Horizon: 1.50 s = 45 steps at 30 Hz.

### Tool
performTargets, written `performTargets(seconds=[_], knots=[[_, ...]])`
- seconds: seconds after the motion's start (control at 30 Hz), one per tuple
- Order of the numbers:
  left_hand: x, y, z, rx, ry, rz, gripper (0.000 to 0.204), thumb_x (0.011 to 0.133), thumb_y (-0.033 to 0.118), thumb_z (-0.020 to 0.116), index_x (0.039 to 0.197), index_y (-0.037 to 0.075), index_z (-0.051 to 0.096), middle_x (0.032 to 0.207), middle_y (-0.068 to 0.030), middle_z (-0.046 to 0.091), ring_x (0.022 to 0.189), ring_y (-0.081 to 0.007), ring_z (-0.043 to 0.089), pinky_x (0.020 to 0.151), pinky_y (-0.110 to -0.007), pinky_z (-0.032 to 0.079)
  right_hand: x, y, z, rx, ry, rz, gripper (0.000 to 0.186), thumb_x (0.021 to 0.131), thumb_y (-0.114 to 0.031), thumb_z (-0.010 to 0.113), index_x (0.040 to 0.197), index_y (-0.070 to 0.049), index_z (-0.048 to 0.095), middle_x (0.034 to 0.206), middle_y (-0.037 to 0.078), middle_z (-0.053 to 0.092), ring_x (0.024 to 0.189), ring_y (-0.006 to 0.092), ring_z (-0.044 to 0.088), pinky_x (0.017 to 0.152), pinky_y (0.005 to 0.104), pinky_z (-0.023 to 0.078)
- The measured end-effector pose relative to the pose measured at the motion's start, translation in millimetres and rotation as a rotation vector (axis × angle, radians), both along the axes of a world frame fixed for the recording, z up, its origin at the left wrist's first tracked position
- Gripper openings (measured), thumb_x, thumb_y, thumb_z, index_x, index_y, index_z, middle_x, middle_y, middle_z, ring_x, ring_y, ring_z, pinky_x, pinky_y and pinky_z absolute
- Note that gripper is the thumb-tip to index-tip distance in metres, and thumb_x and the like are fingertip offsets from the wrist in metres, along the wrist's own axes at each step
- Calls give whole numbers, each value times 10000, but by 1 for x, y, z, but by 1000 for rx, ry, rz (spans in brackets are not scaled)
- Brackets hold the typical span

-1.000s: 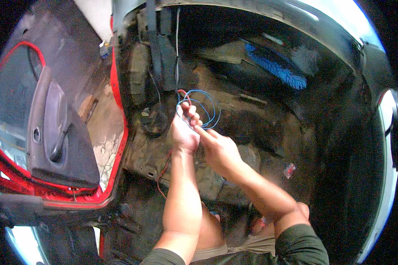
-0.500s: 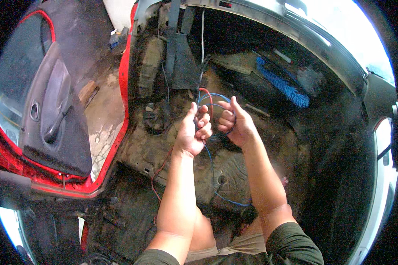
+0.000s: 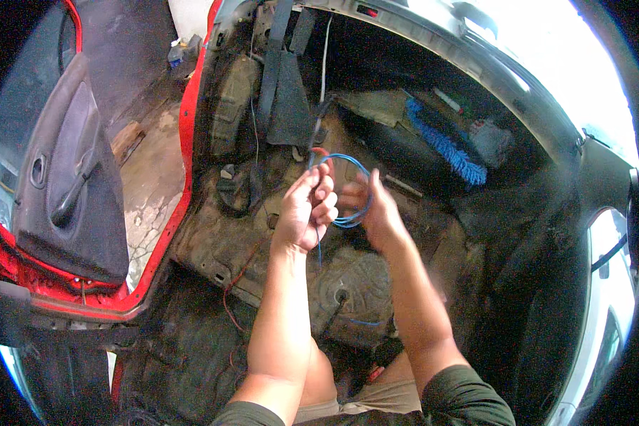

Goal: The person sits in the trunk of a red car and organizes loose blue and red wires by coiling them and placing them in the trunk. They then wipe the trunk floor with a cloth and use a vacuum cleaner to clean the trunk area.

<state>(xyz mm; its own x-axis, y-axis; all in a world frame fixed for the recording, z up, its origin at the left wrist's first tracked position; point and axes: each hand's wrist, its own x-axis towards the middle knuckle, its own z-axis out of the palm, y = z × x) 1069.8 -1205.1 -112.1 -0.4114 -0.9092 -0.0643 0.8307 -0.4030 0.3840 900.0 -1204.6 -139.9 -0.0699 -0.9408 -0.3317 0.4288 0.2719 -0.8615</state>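
Observation:
My left hand (image 3: pixel 307 206), in the middle of the view, is closed on a loop of blue wire (image 3: pixel 349 223), with a length of it hanging below my fingers. A red cable (image 3: pixel 319 152) curves just above that hand beside a dark cable. My right hand (image 3: pixel 380 216) is at the right side of the loop, thumb up; its fingers are blurred by motion, so I cannot tell whether they grip the wire. Bare, stained metal car floor (image 3: pixel 341 263) lies below, with a thin red wire (image 3: pixel 231 287) running across it to the lower left.
An open red-edged car door (image 3: pixel 67 206) is at the left. A blue fluffy duster (image 3: pixel 444 142) and crumpled grey cloth (image 3: pixel 491 142) lie at the far right rear. A black bracket (image 3: pixel 277 78) and white cable (image 3: pixel 325 57) are ahead. The car's body frame borders the right.
Both hands rose and parted from the earlier crossed position. Since half a second ago, the blue wire has gathered into a rounder loop between them, and my right hand's fingers have become blurred.

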Motion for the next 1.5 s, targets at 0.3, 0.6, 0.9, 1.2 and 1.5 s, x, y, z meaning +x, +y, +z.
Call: performTargets(seconds=[0.3,0.6,0.9,1.2,1.5], knots=[[29,-15,-13,34,96,276,156,1079,273,442,1035,158,538,659,63,338,452,-57,243,399,-235,207,-99,199,-47,347,140,943,378,1028,-406,581,1071,-58,719,838,6,654,713,115,572,655,276,477],[15,-13,-12,-116,-274,32,200,1064,311,388,1012,155,502,846,-122,717,410,-58,306,399,-226,255,-107,-32,50,-421,1803,-124,244,956,-209,627,849,10,626,856,265,648,847,480,626,726,539,491],[24,-21,-20,39,-178,342,280,1104,345,401,1055,123,566,792,24,515,687,-89,465,623,-249,406,85,51,57,-686,1348,168,164,944,-106,627,1101,-91,671,896,157,625,735,380,667,622,441,544],[48,-10,-1,-3,240,225,248,1100,331,400,982,140,508,628,62,254,479,-67,212,442,-253,186,-104,175,-78,47,1054,820,352,1061,-336,516,1016,-28,681,880,63,686,875,178,611,812,384,510],[5,-9,1,44,-279,76,358,1090,480,398,1034,152,530,788,1,613,519,-59,371,455,-219,258,-23,-35,89,-655,1751,31,236,837,-211,729,731,-5,680,782,209,671,704,396,663,628,480,529]])
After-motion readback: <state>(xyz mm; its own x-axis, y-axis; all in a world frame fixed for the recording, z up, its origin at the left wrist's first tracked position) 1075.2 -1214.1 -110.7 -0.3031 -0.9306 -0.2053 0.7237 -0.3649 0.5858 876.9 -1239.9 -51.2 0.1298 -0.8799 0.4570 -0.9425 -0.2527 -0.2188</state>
